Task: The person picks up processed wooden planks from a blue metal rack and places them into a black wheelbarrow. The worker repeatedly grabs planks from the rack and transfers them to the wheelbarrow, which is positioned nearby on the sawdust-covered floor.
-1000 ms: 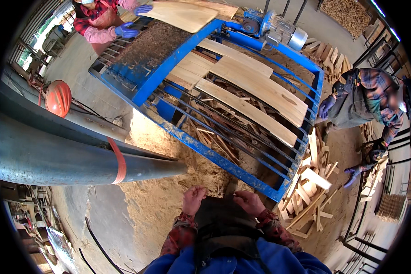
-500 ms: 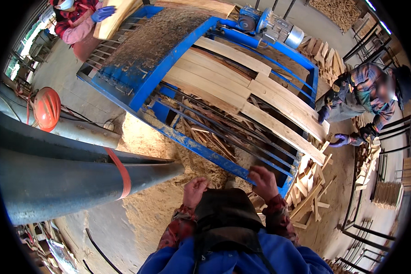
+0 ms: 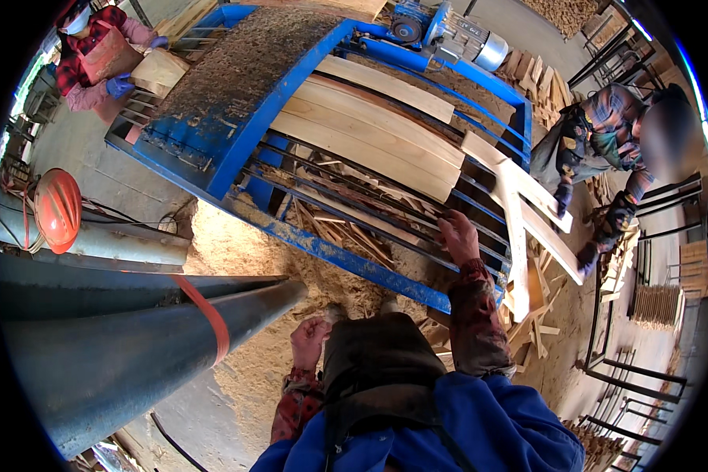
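1. We see our right hand [image 3: 458,236] stretched out over the near edge of the blue metal rack [image 3: 236,134], fingers spread and lying on its dark rods, pinching nothing.
2. Our left hand [image 3: 310,340] hangs low by our body above the sawdust floor [image 3: 236,244], loosely curled and holding nothing.
3. The pale wooden boards [image 3: 370,138] lie side by side across the middle of the rack, just beyond our right hand and apart from it.
4. At the rack's right edge, more boards [image 3: 527,204] tip over the side, one standing nearly on end.
5. A co-worker in a plaid shirt [image 3: 606,141] bends at that right edge, gloved hands near the tipping boards.
6. Another person [image 3: 94,55] stands at the far left corner of the rack, holding a wood piece.
7. An orange hard hat [image 3: 57,208] rests on grey pipes [image 3: 118,338] to our left.
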Action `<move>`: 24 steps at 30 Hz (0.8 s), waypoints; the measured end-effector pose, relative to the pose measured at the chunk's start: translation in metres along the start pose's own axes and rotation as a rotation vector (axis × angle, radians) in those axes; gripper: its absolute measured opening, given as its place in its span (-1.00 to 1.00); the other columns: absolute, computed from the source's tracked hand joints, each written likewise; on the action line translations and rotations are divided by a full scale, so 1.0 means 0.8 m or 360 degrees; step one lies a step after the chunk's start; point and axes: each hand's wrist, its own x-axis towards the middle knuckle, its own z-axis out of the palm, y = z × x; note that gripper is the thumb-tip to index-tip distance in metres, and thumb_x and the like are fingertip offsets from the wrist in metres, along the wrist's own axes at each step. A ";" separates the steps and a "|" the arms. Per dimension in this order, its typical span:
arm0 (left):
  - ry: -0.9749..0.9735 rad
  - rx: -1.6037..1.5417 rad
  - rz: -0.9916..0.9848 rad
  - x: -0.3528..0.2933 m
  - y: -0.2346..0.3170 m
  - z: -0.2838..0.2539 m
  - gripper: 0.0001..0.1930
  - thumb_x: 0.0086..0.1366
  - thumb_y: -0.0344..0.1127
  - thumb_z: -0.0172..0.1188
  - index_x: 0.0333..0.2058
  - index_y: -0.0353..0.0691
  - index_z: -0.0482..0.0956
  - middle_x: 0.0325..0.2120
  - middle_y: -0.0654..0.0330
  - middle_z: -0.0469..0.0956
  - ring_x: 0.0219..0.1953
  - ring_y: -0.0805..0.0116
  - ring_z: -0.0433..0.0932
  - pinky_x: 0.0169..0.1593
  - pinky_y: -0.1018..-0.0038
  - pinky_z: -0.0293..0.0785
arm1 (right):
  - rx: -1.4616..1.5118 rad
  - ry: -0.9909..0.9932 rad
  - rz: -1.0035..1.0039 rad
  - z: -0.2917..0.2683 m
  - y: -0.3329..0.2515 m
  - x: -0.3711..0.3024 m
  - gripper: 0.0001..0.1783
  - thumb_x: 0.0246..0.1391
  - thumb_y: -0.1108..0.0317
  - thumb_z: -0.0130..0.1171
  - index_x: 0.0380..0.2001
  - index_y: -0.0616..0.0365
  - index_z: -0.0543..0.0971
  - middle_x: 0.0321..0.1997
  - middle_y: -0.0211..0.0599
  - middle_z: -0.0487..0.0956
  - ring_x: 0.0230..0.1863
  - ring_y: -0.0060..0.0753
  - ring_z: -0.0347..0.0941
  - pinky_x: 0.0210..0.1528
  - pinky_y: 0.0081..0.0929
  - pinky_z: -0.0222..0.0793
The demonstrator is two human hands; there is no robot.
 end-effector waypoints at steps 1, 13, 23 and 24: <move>0.0017 -0.0009 -0.0013 0.000 -0.001 0.001 -0.80 0.29 -0.37 0.17 -0.18 -0.38 0.52 -0.34 0.12 0.62 -0.30 0.41 0.61 -0.25 0.51 0.56 | 0.0006 -0.0043 0.0019 -0.002 -0.004 0.002 -0.48 0.07 0.25 0.21 0.04 0.36 0.44 -0.11 -0.08 0.59 -0.41 -0.43 0.59 -0.47 -0.51 0.48; 0.0078 0.0093 0.0226 0.003 0.043 0.051 -0.82 0.30 -0.42 0.15 -0.18 -0.40 0.50 -0.37 0.17 0.59 -0.33 0.50 0.55 -0.22 0.57 0.51 | -0.0104 -0.0371 -0.0411 0.015 -0.001 -0.089 -0.80 0.05 0.37 0.20 -0.27 0.25 0.56 -0.45 -0.19 0.53 -0.43 -0.40 0.49 -0.36 -0.50 0.40; 0.0099 0.0086 0.0210 0.025 0.028 0.103 -0.83 0.30 -0.39 0.16 -0.18 -0.34 0.53 -0.37 0.18 0.61 -0.33 0.47 0.58 -0.22 0.54 0.54 | -0.0303 -0.0593 -0.0612 0.006 0.010 -0.151 -0.74 -0.03 0.40 0.26 -0.23 0.24 0.56 -0.31 -0.18 0.52 -0.36 -0.18 0.54 -0.30 -0.40 0.46; 0.0095 0.0048 0.0212 0.026 0.016 0.106 -0.83 0.29 -0.39 0.17 -0.18 -0.35 0.53 -0.38 0.18 0.61 -0.33 0.48 0.58 -0.23 0.55 0.54 | -0.0305 -0.0627 -0.0601 0.007 0.008 -0.148 -0.74 -0.03 0.41 0.26 -0.23 0.24 0.56 -0.31 -0.19 0.52 -0.37 -0.20 0.54 -0.31 -0.41 0.46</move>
